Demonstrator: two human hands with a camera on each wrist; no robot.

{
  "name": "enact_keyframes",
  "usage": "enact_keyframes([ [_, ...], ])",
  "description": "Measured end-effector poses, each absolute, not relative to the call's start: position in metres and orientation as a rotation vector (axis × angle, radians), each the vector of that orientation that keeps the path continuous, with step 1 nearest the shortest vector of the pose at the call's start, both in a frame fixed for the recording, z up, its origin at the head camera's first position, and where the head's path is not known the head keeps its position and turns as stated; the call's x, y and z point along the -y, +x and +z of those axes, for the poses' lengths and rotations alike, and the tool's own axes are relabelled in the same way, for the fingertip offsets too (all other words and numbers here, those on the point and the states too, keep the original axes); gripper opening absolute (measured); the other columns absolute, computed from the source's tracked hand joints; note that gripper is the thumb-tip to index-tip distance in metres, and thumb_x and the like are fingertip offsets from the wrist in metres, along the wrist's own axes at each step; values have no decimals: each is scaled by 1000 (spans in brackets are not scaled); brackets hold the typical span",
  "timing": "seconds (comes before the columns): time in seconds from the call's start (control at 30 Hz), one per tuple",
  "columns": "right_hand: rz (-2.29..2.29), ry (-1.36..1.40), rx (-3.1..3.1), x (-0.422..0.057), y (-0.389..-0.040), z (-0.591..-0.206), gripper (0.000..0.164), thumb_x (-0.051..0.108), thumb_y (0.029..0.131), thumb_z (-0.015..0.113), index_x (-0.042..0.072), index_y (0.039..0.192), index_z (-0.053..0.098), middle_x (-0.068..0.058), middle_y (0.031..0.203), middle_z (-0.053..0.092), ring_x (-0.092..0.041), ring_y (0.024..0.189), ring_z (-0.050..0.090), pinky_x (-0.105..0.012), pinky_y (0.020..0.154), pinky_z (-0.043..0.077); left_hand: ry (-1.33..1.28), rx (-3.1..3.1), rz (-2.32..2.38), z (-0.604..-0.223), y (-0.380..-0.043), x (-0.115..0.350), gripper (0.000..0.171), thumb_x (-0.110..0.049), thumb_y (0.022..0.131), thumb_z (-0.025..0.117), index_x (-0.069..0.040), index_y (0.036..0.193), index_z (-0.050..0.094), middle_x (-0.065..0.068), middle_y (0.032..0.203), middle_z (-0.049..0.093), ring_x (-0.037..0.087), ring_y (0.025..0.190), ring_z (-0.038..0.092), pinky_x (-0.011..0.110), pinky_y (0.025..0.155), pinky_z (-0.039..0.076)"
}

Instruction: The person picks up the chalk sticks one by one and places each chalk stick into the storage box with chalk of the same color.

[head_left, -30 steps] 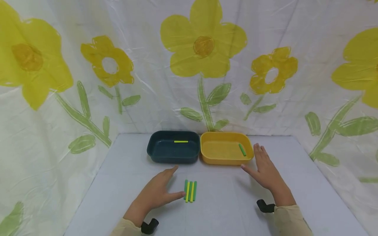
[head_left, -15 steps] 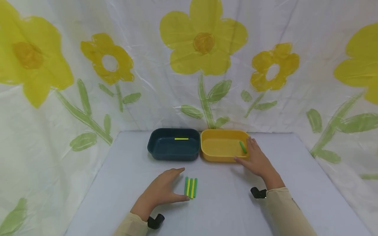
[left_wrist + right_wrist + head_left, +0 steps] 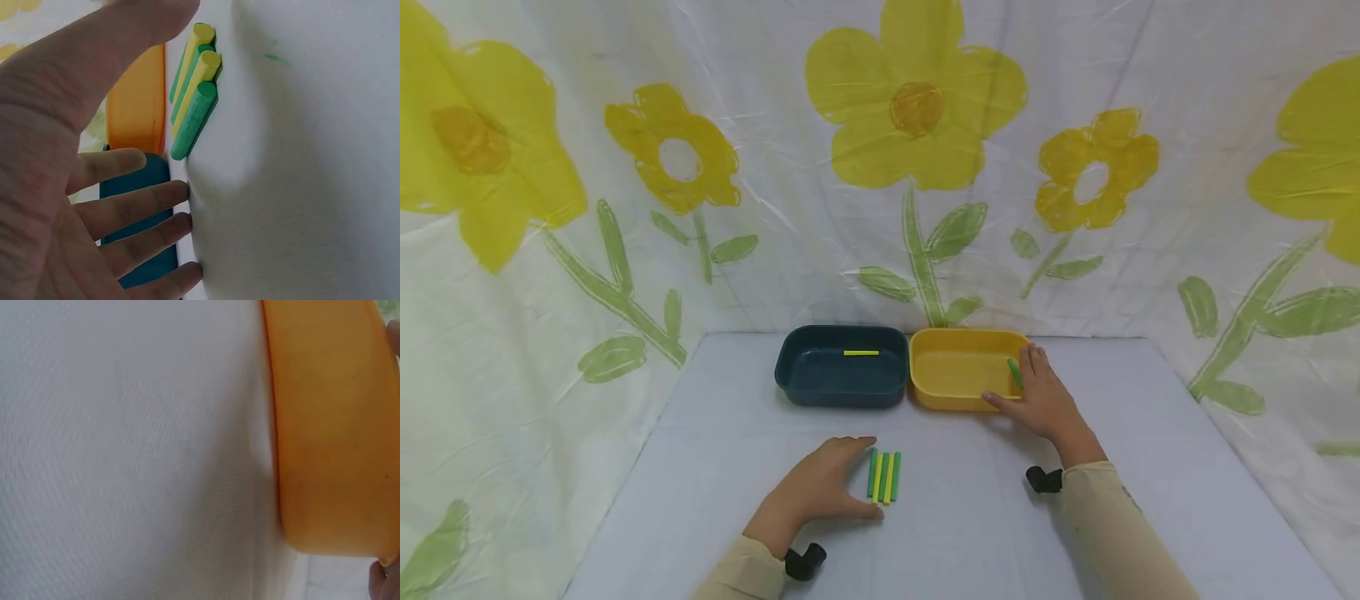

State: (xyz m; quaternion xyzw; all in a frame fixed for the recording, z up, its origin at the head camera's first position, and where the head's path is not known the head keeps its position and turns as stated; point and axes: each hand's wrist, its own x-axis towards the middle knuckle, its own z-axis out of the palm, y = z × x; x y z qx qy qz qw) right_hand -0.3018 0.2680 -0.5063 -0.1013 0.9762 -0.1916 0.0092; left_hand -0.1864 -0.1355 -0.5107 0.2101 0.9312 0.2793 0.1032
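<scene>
1. The left hand (image 3: 823, 483) has its thumb and fingers spread wide apart. It holds nothing.
2. Five sticks (image 3: 884, 477) lie side by side in a row on the white surface (image 3: 955, 517). From left to right they go green, yellow, green, yellow, green.
3. The left end of the row sits between the left hand's thumb and its fingertips. The thumb is just beside the near ends, and the fingertips are just beside the far ends.
4. The right hand (image 3: 1047, 404) is at the right end of the yellow tub (image 3: 955, 402). Its fingers are straight and lie along that end. Its thumb is spread away from them, by the front rim.
5. A green stick (image 3: 1015, 372) lies in the yellow tub, near the right hand.
6. The blue tub (image 3: 842, 396) is dark. It stands to the left of the yellow tub, right up close.
7. A yellow stick (image 3: 861, 352) lies sideways in the blue tub.
8. Behind the tubs hangs a white sheet (image 3: 805, 250) with big yellow flowers and green leaves.
</scene>
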Motion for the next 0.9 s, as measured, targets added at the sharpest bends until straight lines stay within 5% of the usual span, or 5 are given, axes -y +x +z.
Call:
enact_keyframes([
  [0.47,-619,-275,-3071,-267,-307,-523,128,84,94,49,-7,166,-5,-27,176,-8,-45,165,-4,-65,131,12,684,-2847,542,-513,-191,128,97,-64,69,91,-16,149,61,1,131,62,23,120,55,53,103,53],
  [0.9,-613,-292,-3083,-265,-308,-516,127,82,95,51,-10,165,-3,-27,176,-7,-45,165,-5,-64,132,11,724,-2921,542,-515,-199,127,77,-53,69,91,-15,133,71,1,122,63,23,112,56,50,92,55],
])
